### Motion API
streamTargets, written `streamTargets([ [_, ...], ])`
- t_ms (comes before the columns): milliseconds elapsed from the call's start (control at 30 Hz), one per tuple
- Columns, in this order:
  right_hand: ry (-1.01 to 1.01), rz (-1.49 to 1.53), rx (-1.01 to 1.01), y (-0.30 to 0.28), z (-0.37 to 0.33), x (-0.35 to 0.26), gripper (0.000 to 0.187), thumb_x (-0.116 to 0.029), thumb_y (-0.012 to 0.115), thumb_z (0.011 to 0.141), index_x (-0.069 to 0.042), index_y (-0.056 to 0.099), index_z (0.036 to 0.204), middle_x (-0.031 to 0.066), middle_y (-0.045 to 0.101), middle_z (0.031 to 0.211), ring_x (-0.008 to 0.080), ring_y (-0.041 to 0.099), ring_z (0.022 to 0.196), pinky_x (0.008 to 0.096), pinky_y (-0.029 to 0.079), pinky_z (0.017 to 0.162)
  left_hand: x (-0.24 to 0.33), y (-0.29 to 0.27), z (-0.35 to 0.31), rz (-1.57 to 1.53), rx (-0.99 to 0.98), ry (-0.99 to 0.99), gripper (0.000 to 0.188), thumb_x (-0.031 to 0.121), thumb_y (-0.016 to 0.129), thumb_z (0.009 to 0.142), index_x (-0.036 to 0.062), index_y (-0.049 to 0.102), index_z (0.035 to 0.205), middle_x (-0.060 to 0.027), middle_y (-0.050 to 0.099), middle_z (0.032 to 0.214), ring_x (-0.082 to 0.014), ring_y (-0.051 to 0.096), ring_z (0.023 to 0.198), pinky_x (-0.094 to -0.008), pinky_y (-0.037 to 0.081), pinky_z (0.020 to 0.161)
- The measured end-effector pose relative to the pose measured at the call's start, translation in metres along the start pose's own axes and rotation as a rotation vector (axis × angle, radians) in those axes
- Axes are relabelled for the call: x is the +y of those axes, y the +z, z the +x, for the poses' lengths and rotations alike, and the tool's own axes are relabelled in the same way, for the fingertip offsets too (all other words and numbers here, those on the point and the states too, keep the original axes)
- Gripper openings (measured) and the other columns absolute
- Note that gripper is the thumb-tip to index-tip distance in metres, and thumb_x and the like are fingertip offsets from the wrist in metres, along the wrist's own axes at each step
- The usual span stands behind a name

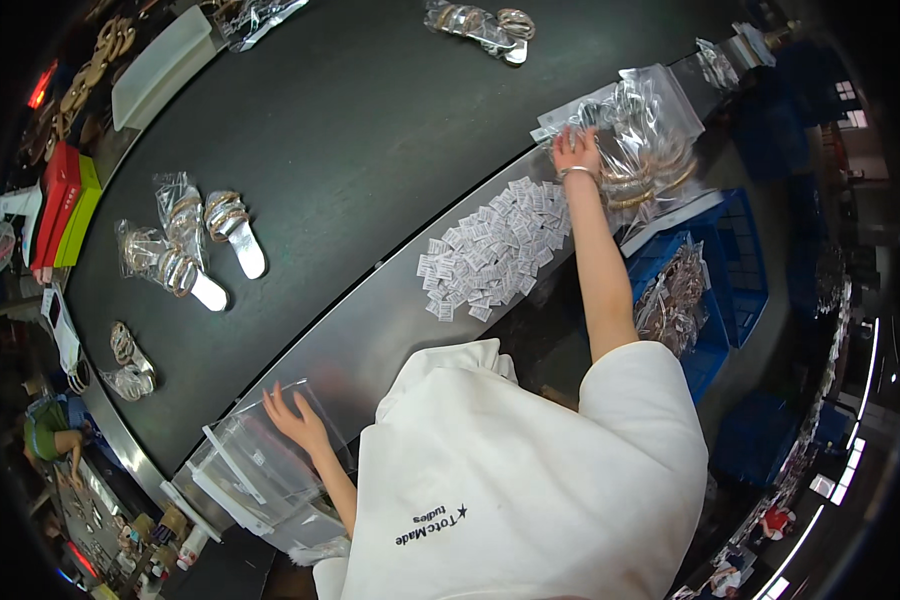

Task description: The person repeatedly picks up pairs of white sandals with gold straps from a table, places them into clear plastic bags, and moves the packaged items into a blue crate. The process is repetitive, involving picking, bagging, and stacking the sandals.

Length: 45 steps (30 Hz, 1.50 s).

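My left hand (297, 425), its fingers spread, lies at a stack of clear plastic bags (245, 470) on the metal ledge. Nothing shows in its grasp. Farther right, my right hand (576, 152) reaches out to a heap of bagged sandals (645, 135) in clear film. Its fingers are stretched onto the edge of the film, and a bracelet circles the wrist. Beside that forearm is a pile of small white printed labels (495, 250) on the ledge.
A dark conveyor belt (370, 130) runs past the metal ledge (355, 330). On it lie sandals (235, 235), some in film, with another bagged pair (485, 30) far off. A blue crate (710, 300) of bagged goods stands right. Red and green boxes (70, 205) sit left.
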State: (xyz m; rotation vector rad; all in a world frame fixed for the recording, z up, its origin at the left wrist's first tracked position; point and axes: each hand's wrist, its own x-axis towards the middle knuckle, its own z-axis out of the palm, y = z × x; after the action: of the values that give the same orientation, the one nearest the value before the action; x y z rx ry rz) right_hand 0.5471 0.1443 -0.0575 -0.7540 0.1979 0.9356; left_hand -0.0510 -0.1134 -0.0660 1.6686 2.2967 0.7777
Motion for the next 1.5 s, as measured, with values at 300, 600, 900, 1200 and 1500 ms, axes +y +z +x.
streamTargets([
  [300,0.050,-0.077,0.148,-0.032,0.060,-0.041,0.034,-0.035,0.068,0.077,-0.006,0.054,0.087,0.0059,0.057,0.081,0.0195,0.055,0.076,0.0392,0.045,0.067,-0.095,0.019,-0.012,0.443,-0.049,-0.231,0.052,0.038,0.046,0.089,0.0145,0.037,0.134,-0.0261,0.025,0.139,-0.0444,0.027,0.125,-0.0523,0.022,0.102],
  [600,-0.066,-1.759,-0.421,-0.038,-0.079,0.083,0.032,-0.020,0.064,0.079,-0.008,0.057,0.108,0.0096,0.056,0.108,0.0201,0.053,0.093,0.0336,0.045,0.076,0.026,0.123,0.246,0.138,-0.229,0.299,0.051,0.024,0.064,0.077,0.0095,0.049,0.124,-0.0294,0.032,0.132,-0.0440,0.035,0.118,-0.0482,0.030,0.097],
  [900,-0.597,-2.218,-0.665,-0.082,-0.098,0.116,0.029,-0.013,0.069,0.071,-0.009,0.063,0.099,0.0108,0.058,0.093,0.0269,0.053,0.092,0.0369,0.041,0.079,0.109,0.081,0.230,0.229,-0.636,0.202,0.048,0.034,0.065,0.074,0.0186,0.052,0.118,-0.0225,0.046,0.123,-0.0393,0.060,0.083,-0.0439,0.051,0.070],
  [1200,-0.236,-1.688,-0.353,-0.094,-0.082,0.098,0.020,-0.011,0.073,0.072,-0.003,0.067,0.090,0.0013,0.062,0.077,0.0065,0.052,0.066,0.0204,0.039,0.057,-0.025,0.108,0.329,0.688,-0.237,0.262,0.045,0.035,0.065,0.071,0.0053,0.060,0.104,-0.0241,0.036,0.133,-0.0414,0.024,0.129,-0.0530,0.019,0.104],
  [1500,0.165,-1.371,-0.482,-0.032,-0.190,0.165,0.018,-0.013,0.069,0.078,0.000,0.062,0.089,0.0045,0.062,0.075,0.0095,0.056,0.065,0.0210,0.046,0.059,-0.036,0.027,0.370,-0.054,0.113,0.184,0.028,0.027,0.060,0.079,0.0019,0.060,0.092,-0.0133,0.055,0.092,-0.0284,0.056,0.088,-0.0366,0.043,0.079],
])
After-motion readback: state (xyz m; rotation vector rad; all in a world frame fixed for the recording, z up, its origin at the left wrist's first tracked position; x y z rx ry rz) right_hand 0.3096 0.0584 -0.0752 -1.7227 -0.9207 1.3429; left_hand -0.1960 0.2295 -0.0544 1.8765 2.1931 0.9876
